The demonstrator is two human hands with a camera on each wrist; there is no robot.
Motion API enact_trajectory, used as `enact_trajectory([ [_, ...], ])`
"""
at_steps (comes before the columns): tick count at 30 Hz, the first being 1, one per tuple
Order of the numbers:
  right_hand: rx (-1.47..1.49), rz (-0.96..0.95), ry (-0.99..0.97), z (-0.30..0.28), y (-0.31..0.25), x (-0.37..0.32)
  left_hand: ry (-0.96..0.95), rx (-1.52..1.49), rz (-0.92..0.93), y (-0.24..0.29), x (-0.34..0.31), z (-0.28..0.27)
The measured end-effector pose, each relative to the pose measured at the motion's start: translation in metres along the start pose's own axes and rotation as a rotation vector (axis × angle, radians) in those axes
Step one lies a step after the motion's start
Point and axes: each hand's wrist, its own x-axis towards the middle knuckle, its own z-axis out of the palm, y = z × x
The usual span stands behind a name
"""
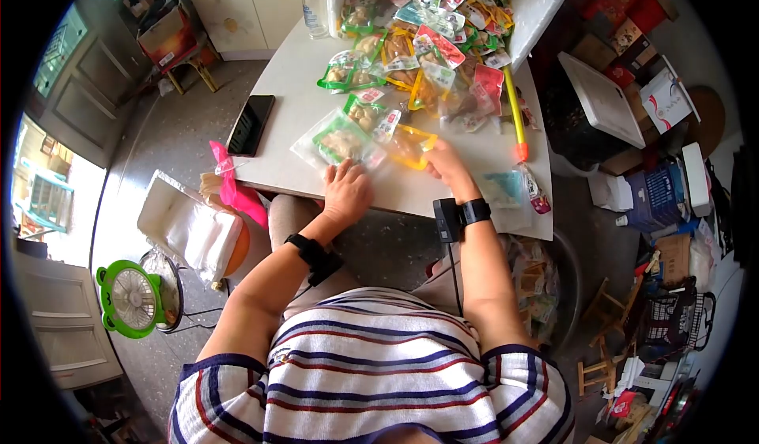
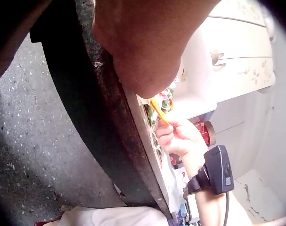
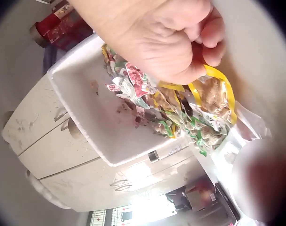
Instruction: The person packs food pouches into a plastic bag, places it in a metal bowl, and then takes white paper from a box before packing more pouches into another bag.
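In the head view my left hand grips the near edge of a clear plastic bag, fingers over the film and thumb hidden. A green-edged food packet shows in the bag. Just right of it, my right hand pinches a yellow-edged packet by its near corner. From the right wrist, that packet holds brown pieces behind a clear window, and the left hand is a blur beside the bag's raised film. In the left wrist view, the back of the left hand hides its fingertips.
A heap of packets spills from a white foam box onto the table. A yellow stick lies at the right, a phone at the left edge. A lidded bottle stands at the back. Flat clear bags lie front right.
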Motion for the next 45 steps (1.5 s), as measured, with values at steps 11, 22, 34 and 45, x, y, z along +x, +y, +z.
enact_trajectory([
  [11, -0.091, -0.084, -0.029, 0.023, 0.013, 0.018, -0.009, -0.042, -0.061, 0.0, -0.002, 0.008],
  [22, -0.748, -0.475, 0.593, -0.039, -0.002, 0.039, 0.016, 0.062, -0.12, -0.009, 0.003, 0.003],
  [34, -1.297, -0.399, 0.556, -0.031, -0.018, 0.063, 0.058, 0.083, -0.104, -0.006, 0.005, 0.0],
  [45, -1.235, -0.736, -0.021, -0.019, 0.009, -0.019, 0.06, 0.061, -0.109, -0.009, 0.003, 0.006],
])
